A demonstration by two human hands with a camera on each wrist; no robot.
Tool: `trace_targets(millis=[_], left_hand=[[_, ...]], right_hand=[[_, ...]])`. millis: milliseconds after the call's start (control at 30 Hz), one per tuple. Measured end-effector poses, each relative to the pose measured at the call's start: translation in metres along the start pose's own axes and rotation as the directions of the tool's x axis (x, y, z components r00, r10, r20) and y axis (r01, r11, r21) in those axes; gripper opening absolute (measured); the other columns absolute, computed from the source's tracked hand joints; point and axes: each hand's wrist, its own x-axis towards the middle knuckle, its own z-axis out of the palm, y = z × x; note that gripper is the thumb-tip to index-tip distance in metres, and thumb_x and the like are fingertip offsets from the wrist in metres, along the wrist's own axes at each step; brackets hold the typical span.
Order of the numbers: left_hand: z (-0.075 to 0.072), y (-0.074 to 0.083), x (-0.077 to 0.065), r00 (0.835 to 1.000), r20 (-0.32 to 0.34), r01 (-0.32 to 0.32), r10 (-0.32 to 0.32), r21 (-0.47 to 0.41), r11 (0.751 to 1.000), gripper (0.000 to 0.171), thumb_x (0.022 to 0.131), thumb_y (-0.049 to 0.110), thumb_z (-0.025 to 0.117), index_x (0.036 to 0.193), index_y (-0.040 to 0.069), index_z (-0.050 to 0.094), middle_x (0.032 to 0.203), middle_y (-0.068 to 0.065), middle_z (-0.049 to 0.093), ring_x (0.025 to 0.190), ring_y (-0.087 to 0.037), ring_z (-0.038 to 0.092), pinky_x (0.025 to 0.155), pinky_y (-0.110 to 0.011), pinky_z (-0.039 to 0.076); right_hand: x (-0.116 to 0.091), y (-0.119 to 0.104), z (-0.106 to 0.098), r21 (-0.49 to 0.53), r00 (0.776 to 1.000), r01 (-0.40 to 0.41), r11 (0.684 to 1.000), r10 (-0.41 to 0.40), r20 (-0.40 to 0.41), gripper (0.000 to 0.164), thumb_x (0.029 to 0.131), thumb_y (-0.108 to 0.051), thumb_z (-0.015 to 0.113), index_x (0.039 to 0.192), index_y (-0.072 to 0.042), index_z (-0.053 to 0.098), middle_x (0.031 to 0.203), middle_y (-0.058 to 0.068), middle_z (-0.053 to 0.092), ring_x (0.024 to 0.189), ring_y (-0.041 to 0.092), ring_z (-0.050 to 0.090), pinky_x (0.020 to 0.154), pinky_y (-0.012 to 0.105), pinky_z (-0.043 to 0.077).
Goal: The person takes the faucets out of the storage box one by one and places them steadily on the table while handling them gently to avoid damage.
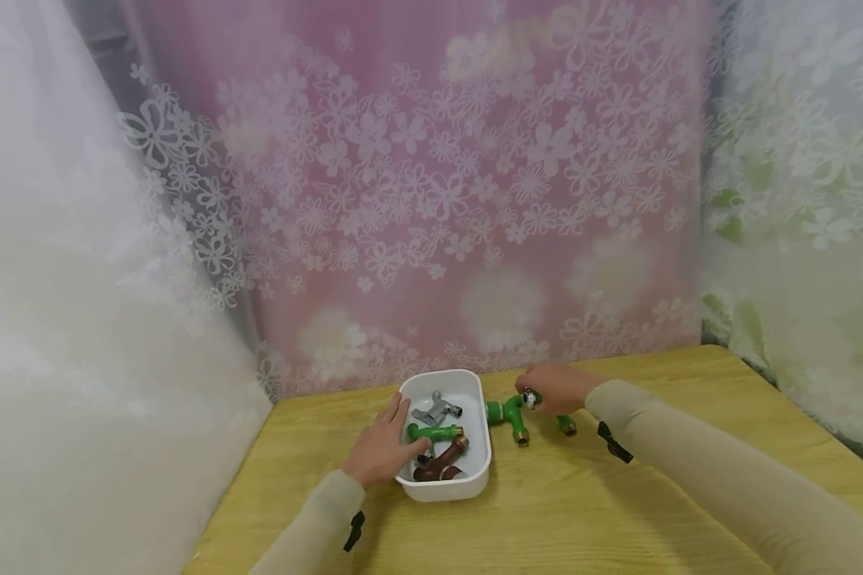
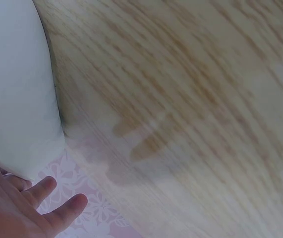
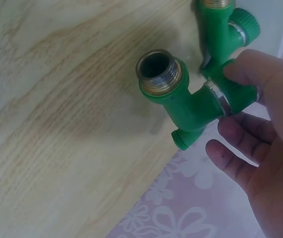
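My right hand (image 1: 557,387) pinches a green tap (image 3: 196,106) between thumb and fingers. In the right wrist view its brass-coloured threaded inlet (image 3: 158,72) faces the camera. Another green tap (image 1: 514,419) lies on the table, just left of that hand and against the white tub (image 1: 449,491). My left hand (image 1: 381,447) rests at the tub's left rim, fingers extended and thumb reaching over the inside. The left wrist view shows those fingers (image 2: 64,213) spread beside the tub's outer wall. Inside the tub lie a grey tap (image 1: 437,410), a green tap (image 1: 440,434) and dark red-brown tap pieces (image 1: 446,463).
The wood-grain table (image 1: 546,519) extends in front of the tub and to both sides. A pink flowered curtain (image 1: 460,200) hangs behind its back edge. Pale sheets hang at the left (image 1: 115,319) and right (image 1: 805,239).
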Motion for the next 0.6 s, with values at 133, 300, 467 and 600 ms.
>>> trace_targets(millis=[133, 300, 467, 600], left_hand=[[-0.0018, 0.0019, 0.0028, 1.000, 0.001, 0.001, -0.001, -0.012, 1.000, 0.094, 0.093, 0.068, 0.053, 0.162, 0.013, 0.023, 0.170, -0.007, 0.014, 0.151, -0.038, 0.028, 0.113, -0.065, 0.031], [-0.0015, 0.0012, 0.0024, 1.000, 0.014, 0.007, -0.007, -0.010, 1.000, 0.094, 0.093, 0.068, 0.052, 0.162, 0.013, 0.022, 0.170, -0.007, 0.014, 0.151, -0.037, 0.027, 0.113, -0.066, 0.031], [-0.0004, -0.0007, 0.0013, 1.000, 0.015, 0.002, -0.001, -0.014, 1.000, 0.094, 0.093, 0.069, 0.052, 0.163, 0.014, 0.021, 0.170, -0.006, 0.013, 0.152, -0.037, 0.026, 0.113, -0.065, 0.031], [0.0001, -0.0017, 0.0009, 1.000, 0.015, 0.013, -0.012, -0.015, 1.000, 0.093, 0.093, 0.069, 0.051, 0.163, 0.016, 0.020, 0.170, -0.005, 0.013, 0.152, -0.036, 0.025, 0.114, -0.065, 0.030]], right_hand=[[0.0011, 0.0067, 0.0024, -0.004, 1.000, -0.019, 1.000, 0.019, -0.003, 0.028, 0.092, -0.018, 0.074, 0.119, -0.012, 0.067, 0.109, 0.000, 0.068, 0.099, 0.018, 0.064, 0.085, 0.039, 0.055], [0.0032, 0.0089, 0.0060, -0.021, 1.000, -0.027, 0.999, 0.027, 0.010, 0.030, 0.092, -0.019, 0.074, 0.120, -0.012, 0.068, 0.111, 0.001, 0.069, 0.102, 0.020, 0.065, 0.086, 0.041, 0.055], [0.0045, 0.0070, 0.0081, -0.017, 0.999, -0.045, 0.999, 0.045, 0.030, 0.032, 0.092, -0.019, 0.073, 0.122, -0.011, 0.068, 0.114, 0.004, 0.069, 0.104, 0.023, 0.065, 0.088, 0.042, 0.056], [0.0062, 0.0036, 0.0086, -0.014, 0.998, -0.050, 0.999, 0.051, 0.034, 0.032, 0.092, -0.018, 0.073, 0.123, -0.011, 0.068, 0.115, 0.005, 0.069, 0.105, 0.024, 0.065, 0.089, 0.043, 0.055]])
